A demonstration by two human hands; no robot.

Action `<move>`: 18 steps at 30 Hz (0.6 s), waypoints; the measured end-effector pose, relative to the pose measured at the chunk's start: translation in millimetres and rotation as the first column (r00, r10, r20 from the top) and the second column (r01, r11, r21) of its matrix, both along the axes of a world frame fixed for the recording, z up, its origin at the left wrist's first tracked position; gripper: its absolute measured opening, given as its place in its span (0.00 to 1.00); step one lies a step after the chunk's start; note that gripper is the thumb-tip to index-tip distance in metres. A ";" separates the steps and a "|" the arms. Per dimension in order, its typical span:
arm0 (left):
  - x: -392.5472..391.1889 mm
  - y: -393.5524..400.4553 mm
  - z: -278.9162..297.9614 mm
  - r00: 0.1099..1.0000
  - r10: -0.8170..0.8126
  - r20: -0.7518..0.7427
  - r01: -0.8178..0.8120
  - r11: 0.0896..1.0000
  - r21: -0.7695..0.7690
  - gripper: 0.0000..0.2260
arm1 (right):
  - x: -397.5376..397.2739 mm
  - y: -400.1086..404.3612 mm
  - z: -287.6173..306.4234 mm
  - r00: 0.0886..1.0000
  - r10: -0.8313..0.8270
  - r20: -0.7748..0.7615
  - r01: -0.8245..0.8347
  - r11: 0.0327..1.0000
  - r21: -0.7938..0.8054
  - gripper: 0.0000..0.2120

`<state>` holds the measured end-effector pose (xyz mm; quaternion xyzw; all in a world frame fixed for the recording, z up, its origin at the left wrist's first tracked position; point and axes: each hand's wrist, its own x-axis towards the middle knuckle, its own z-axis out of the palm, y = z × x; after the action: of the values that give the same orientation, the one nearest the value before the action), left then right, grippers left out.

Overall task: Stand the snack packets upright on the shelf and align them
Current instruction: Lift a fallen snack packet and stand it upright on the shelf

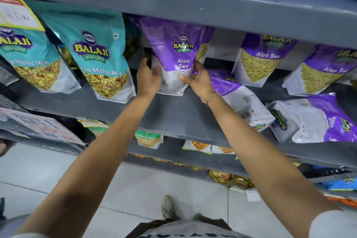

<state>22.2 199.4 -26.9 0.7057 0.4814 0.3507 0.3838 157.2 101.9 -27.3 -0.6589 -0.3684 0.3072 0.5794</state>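
**Purple packet held upright between both hands on the grey shelf**

Head view, the only one there is: a purple packet (176, 58) marked "Aloo Sev" is gripped from both sides, low down near its white bottom part. The left hand (147, 77) is pressed against its left edge, fingers wrapped round the side, and the right hand (197, 77) is clamped on the right edge with the thumb across the front. So both hands are closed on the same packet. It's stood upright on the grey shelf (173, 114), base touching the shelf, top leaning back a bit.

A thin bracelet (212, 97) is worn on the right wrist.

To the left, two teal packets (98, 54) are stood upright side by side. To the right, two more purple packets (262, 60) are seen standing further back, and two others (241, 98) are lying flat near the front edge, one just under the right forearm.

Lower shelves with green packets (148, 139) and a tiled floor (135, 189) are visible below, plus one shoe (169, 207).
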 end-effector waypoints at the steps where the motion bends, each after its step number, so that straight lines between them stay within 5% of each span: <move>1: -2.4 -9.5 -11.2 0.998 0.031 0.045 -0.034 0.998 0.055 0.17 | 2.4 0.3 -0.4 1.000 0.023 -0.007 -0.023 1.000 -0.008 0.27; 4: -5.5 -53.7 -34.9 0.991 -0.053 0.126 0.032 0.986 0.164 0.07 | 9.3 1.4 -0.8 0.993 0.104 -0.060 -0.106 0.994 -0.037 0.28; 8: 3.0 -84.3 -47.8 0.970 -0.242 0.027 0.228 0.943 0.242 0.16 | 8.6 4.2 1.3 0.986 0.001 -0.167 -0.002 1.000 -0.005 0.18; 13: 9.3 -77.0 -52.0 1.000 -0.012 -0.006 0.013 0.982 0.190 0.32 | -1.1 -3.7 -1.1 0.988 -0.091 -0.122 0.082 0.994 -0.077 0.21; 18: 17.7 -48.5 -34.0 0.988 0.096 0.120 -0.102 0.994 0.043 0.45 | -9.5 -3.5 -8.5 0.992 -0.089 -0.088 0.082 0.993 -0.082 0.22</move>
<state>39.9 150.8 -60.9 0.6682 0.4835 0.4220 0.3763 147.6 98.3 -35.8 -0.6816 -0.3006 0.3261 0.5820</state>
